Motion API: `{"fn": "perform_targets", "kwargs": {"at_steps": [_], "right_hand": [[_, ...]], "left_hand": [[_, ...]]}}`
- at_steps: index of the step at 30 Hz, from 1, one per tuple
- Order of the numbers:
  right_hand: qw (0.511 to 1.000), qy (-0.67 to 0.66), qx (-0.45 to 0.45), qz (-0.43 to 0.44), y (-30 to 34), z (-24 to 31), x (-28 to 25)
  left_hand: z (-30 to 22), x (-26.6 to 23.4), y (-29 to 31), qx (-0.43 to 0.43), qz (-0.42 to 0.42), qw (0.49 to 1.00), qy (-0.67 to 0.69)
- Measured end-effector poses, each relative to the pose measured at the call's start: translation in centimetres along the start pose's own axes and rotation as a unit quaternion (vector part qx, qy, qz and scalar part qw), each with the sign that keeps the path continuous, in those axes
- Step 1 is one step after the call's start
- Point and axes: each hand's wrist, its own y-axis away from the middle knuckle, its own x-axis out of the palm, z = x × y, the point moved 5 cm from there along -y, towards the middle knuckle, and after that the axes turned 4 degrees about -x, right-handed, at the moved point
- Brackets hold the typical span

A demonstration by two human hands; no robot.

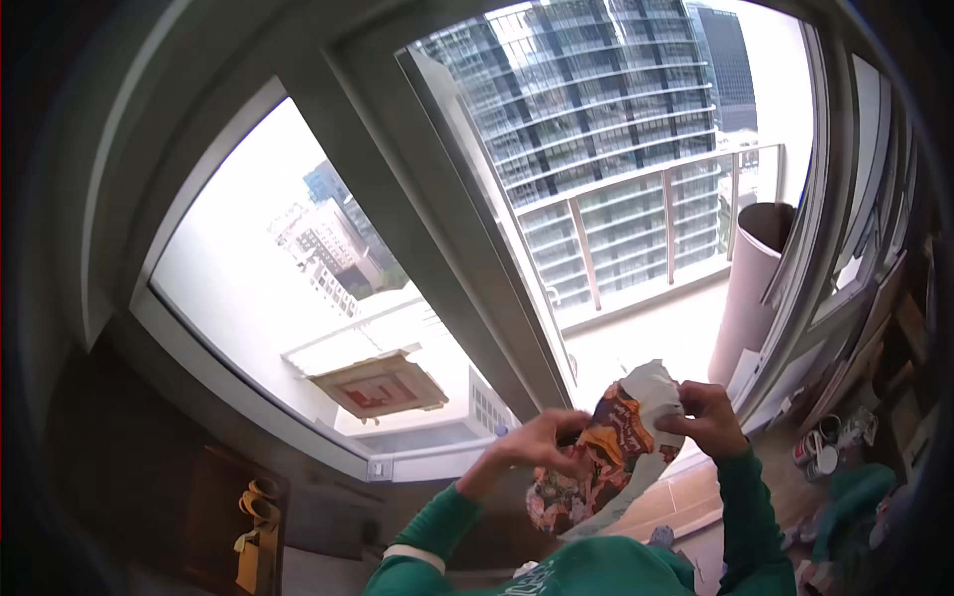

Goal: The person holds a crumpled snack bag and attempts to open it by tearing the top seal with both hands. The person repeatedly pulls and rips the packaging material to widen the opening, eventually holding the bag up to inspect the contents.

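A crumpled sheet [618, 437], printed in orange, brown and pink with a ragged white edge, hangs in front of my chest between both hands. It may be paper or thin plastic; I cannot tell which. My right hand [708, 419] pinches its white upper right edge between thumb and fingers. On the opposite side, my left hand [542, 442] holds the printed part, thumb and index finger lying against it. Some of the left fingertips are hidden. Both forearms are in green sleeves.
Ahead, an open glass door [467, 199] gives onto a balcony with a railing [626, 233]. A tall pale cylinder [753, 288] stands at its right. A framed board [380, 389] lies outside. Yellow-brown items [256, 517] sit lower left; cans [817, 454] and green cloth [857, 502] lower right.
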Motion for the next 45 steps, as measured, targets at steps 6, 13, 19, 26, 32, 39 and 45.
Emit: {"fn": "perform_targets", "kwargs": {"at_steps": [6,13,19,26,32,39,45], "right_hand": [[0.997,-0.013,-0.071,-0.011,-1.2,3.9,-0.5],[0.978,-0.123,-0.156,-0.056,-5.1,8.1,0.5],[0.961,-0.151,-0.229,-0.034,-8.8,13.0,1.6],[0.973,-0.02,-0.216,0.077,-14.2,15.5,5.9],[0.923,0.145,-0.349,0.079,-19.1,21.1,10.3],[0.912,-0.002,-0.402,0.086,-22.6,25.3,14.5],[0.89,0.131,-0.423,-0.111,-24.6,29.5,21.4]], "left_hand": [[0.9,-2.9,6.5,-0.025,-0.011,1.0,0.011],[-9.3,-11.0,15.6,0.012,-0.31,0.942,-0.125],[-22.4,-14.7,23.0,0.029,-0.414,0.881,-0.226],[-32.5,-17.3,23.2,0.174,-0.619,0.697,-0.316],[-38.6,-16.0,18.9,0.21,-0.558,0.635,-0.491],[-41.2,-16.2,18.8,0.137,-0.494,0.617,-0.597],[-41.7,-10.9,19.8,0.111,-0.558,0.545,-0.615]]}}
